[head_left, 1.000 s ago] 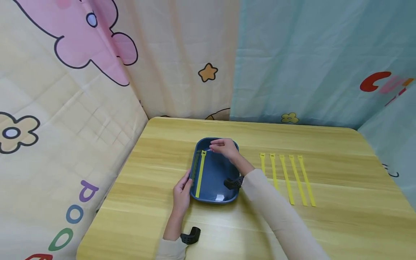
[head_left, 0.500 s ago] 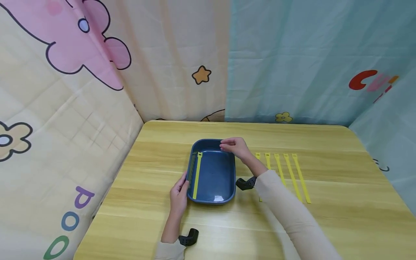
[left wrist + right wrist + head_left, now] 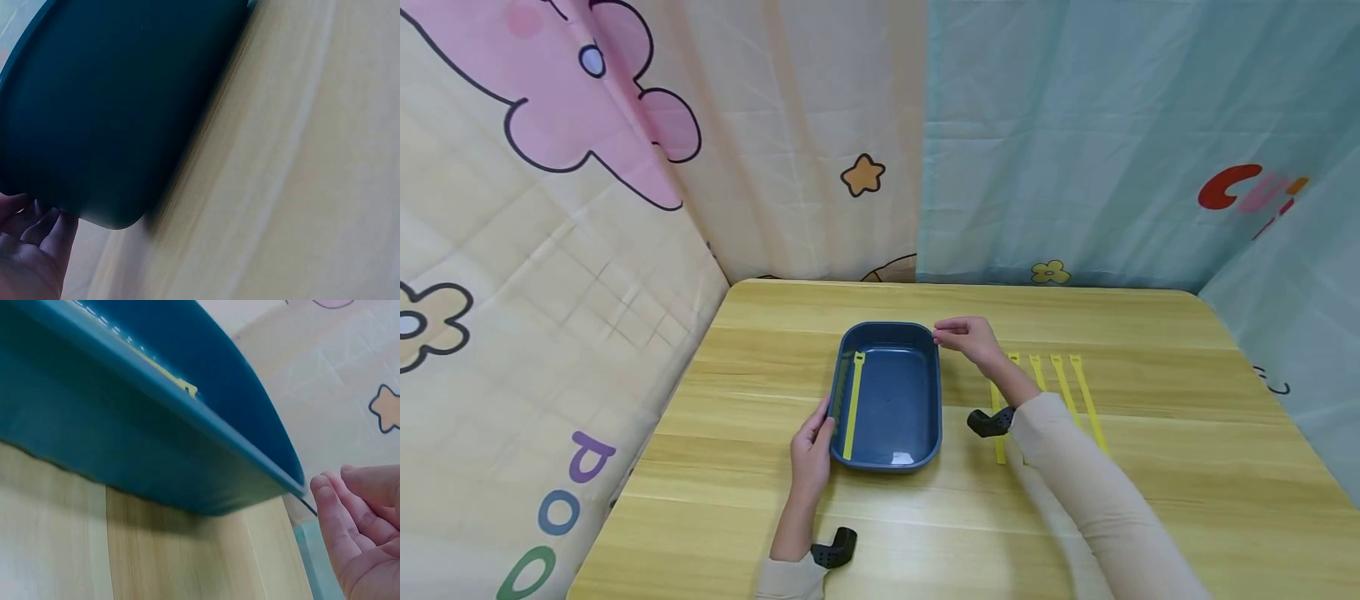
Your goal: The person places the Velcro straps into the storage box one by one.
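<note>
A dark blue rectangular tray stands on the table. Lengthwise inside it, near the left wall, lies one yellow strap with a slotted head at its far end. My left hand holds the tray's left side, thumb at the rim and fingers against the outer wall. Part of those fingers is hidden behind the tray in the left wrist view. Just outside the far right corner is my right hand, fingers loosely bent, thumb close to them, nothing between. In the right wrist view its fingertips appear beside the tray's corner.
Several more yellow straps lie side by side on the table right of the tray, partly covered by the right forearm and sleeve. Black wrist devices are worn on both wrists. Printed curtains hang behind the table.
My right hand has moved right, from over the tray's inside to beyond its far right corner. The left hand keeps its place at the tray; the head view has shifted slightly.
</note>
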`<state>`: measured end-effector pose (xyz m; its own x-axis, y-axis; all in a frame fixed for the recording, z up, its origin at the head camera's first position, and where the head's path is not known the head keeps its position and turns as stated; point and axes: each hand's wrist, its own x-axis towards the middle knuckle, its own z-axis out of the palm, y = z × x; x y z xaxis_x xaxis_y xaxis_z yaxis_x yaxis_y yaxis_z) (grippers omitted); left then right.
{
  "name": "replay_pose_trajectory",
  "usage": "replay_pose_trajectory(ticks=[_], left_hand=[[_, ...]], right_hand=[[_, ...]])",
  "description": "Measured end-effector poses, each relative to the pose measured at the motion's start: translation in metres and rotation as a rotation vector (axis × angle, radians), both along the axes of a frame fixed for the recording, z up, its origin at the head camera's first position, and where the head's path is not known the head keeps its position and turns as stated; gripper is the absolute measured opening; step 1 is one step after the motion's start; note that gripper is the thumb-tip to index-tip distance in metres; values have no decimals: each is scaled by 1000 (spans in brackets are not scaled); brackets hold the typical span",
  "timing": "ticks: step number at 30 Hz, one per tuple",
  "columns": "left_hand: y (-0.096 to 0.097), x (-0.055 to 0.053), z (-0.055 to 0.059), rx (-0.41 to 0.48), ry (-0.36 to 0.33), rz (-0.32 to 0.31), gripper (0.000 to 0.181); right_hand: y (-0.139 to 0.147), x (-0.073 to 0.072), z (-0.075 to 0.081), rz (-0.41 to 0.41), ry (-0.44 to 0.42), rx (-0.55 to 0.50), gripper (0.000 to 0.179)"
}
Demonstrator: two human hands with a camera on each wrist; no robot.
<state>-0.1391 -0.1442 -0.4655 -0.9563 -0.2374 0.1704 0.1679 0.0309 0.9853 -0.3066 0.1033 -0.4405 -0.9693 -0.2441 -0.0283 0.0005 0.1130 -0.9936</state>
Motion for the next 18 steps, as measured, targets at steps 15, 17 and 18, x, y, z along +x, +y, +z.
replay_pose_trajectory(ticks=[15,17,18], left_hand=[[0,1,2,-6,-8,8,34],[0,0,2,-6,-3,5,34],[0,0,2,-5,0,2,34]], right_hand=[[45,7,-3,-82,-2,117,34],[52,7,-7,-105,-5,151,33],[55,8,-8,-115,-5,169,33]])
